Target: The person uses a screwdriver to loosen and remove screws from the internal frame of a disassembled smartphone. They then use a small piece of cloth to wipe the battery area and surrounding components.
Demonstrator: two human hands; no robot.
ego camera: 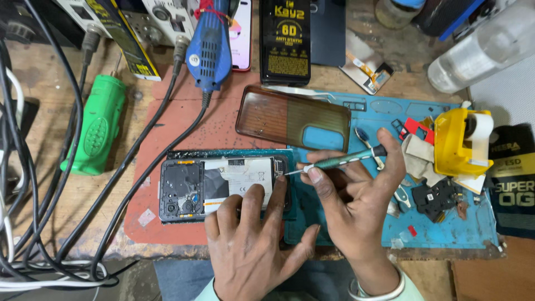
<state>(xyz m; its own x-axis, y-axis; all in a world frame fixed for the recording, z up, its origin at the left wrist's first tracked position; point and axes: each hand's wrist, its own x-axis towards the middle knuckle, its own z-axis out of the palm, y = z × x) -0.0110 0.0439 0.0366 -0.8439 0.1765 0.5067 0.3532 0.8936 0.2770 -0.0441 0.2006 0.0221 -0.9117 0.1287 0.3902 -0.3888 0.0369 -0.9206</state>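
Phone [223, 187], opened with its back removed and its battery and boards exposed, lay flat on a red mat [167, 223] near the front edge of the wooden bench. Far left, a bundle of black and white cables [33, 223] ran down the bench beside a green cylindrical tool [97, 125] lying on its side. Above the phone, a blue rotary tool [210, 47] rested near the back of the bench, and a tinted clear phone case [292, 118] lay partly across the red mat and the blue mat [440, 226]. The left hand [253, 248] was spread open, holding nothing, its fingertips pressing on the right end of the phone. The right hand [354, 198] was closed around a green-handled screwdriver [334, 163], pinched between thumb and fingers, with the tip touching the phone's right edge. Further right, a yellow tape dispenser [460, 142] stood on the blue mat among small loose parts, and a clear plastic bottle [485, 47] lay at the upper right.
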